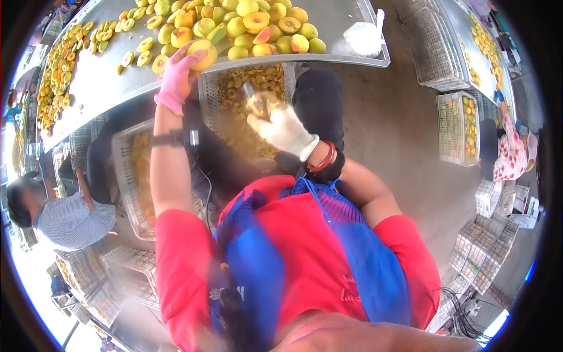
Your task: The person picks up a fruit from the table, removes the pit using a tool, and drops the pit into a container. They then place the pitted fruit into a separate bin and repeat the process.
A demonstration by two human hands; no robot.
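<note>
My left hand, in a pink glove, is at the table's front edge with its fingers closed round a halved peach. Beside it lies a heap of whole and halved yellow-green peaches on the metal table. My right hand, in a white knitted glove, is lower and to the right, over a crate of peach pieces. It grips a short tool with a greyish metal tip, blurred by motion; the handle is mostly hidden in the fingers.
A white plastic bag lies at the table's right corner. Another crate stands left of my legs. A co-worker sits at the left, another person at the far right. Stacked crates stand on the right.
</note>
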